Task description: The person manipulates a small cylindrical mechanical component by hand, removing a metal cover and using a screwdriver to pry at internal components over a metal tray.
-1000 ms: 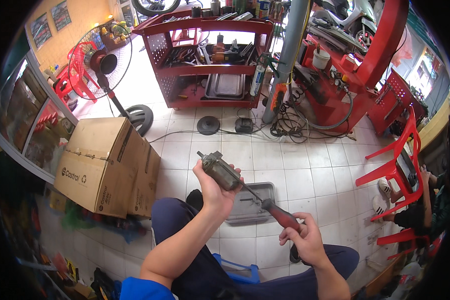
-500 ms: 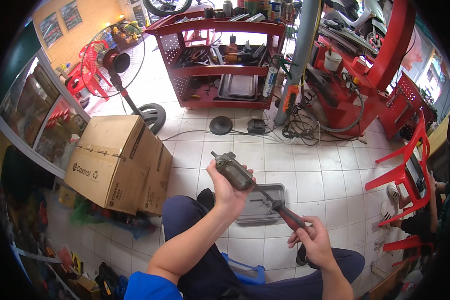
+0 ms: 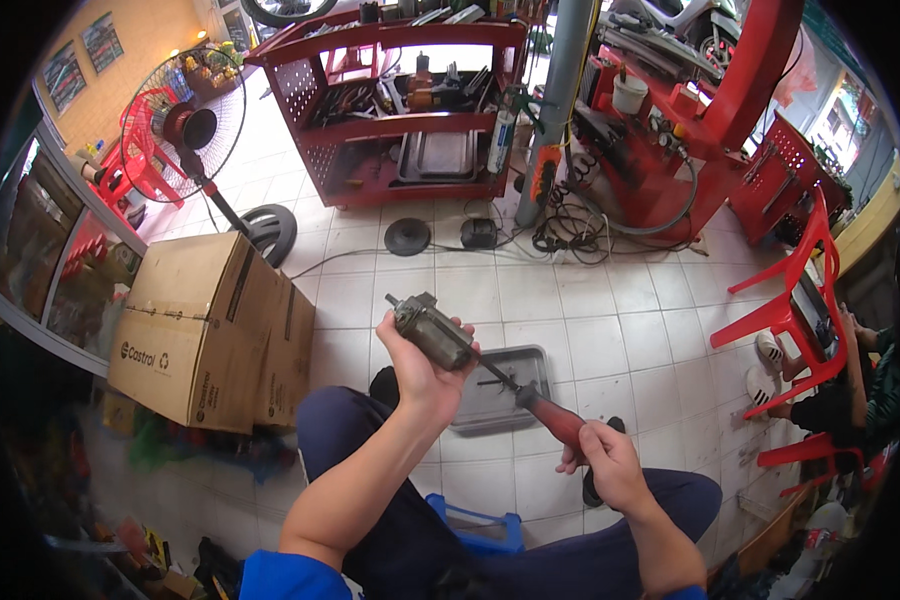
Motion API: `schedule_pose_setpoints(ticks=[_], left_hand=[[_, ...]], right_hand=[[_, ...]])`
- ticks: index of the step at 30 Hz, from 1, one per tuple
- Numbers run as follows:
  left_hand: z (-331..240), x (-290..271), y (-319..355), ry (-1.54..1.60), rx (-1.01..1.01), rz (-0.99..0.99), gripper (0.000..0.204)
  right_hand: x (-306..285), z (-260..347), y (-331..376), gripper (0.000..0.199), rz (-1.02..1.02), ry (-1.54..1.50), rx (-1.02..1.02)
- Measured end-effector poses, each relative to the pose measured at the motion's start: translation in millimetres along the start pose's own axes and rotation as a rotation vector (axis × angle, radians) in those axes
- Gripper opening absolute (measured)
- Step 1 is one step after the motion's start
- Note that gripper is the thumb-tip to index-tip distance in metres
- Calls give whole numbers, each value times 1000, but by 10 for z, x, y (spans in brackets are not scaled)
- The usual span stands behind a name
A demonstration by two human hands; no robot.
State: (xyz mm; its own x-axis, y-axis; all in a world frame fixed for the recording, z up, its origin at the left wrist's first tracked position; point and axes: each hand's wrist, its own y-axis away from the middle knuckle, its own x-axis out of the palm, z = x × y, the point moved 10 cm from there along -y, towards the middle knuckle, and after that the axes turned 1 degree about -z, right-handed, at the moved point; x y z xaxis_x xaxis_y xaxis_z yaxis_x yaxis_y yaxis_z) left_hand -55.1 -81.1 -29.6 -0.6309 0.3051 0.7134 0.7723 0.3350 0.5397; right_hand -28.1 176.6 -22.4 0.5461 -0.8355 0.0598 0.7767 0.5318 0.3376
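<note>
We see both hands at work near the middle of the frame. The left hand (image 3: 428, 378) grasps a dark metal cylinder (image 3: 435, 338) from below, its thumb along the left flank; the part sits tilted at center, its narrow stub toward the upper left. The right hand (image 3: 610, 462), right of and below center, is wrapped around a red-handled screwdriver (image 3: 555, 420), whose shaft slants up left to the cylinder's lower end; the tip's exact seating is too small for us to tell. Below the shaft, a gray tray (image 3: 490, 412) lies on the tiled floor (image 3: 580, 345), its right rim showing beyond the screwdriver, small dark pieces inside. Room to move: pale tiles run from the tray up to a black disc (image 3: 407, 237) and a cable tangle (image 3: 570, 235) at upper center, and rightward to a red chair (image 3: 800, 315) near the right edge. Leftward we have a tighter limit, cardboard boxes (image 3: 175, 335) standing with their right side near the cylinder's height in the frame. A red tool cart (image 3: 410, 130) bounds the top, with a gray pole (image 3: 560, 110) just right of it. At the bottom, the person's bent knees flank a blue stool (image 3: 513, 535), penning in the forearms' lower space.
</note>
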Motion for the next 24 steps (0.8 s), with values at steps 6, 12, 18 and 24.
schedule_pose_setpoints(ticks=[6, 12, 18, 24], left_hand=[[-47, -39, -10, 22, 4, -11, 68], [-89, 2, 28, 28, 28, -30, 66], [-56, 30, 21, 14, 17, -16, 68], [-74, 18, 11, 12, 17, 8, 69]], right_hand=[[184, 277, 84, 55, -99, 24, -90], [146, 337, 108, 46, -57, -7, -87], [100, 205, 63, 33, -106, -29, -27], [135, 386, 100, 36, -101, 94, -131]])
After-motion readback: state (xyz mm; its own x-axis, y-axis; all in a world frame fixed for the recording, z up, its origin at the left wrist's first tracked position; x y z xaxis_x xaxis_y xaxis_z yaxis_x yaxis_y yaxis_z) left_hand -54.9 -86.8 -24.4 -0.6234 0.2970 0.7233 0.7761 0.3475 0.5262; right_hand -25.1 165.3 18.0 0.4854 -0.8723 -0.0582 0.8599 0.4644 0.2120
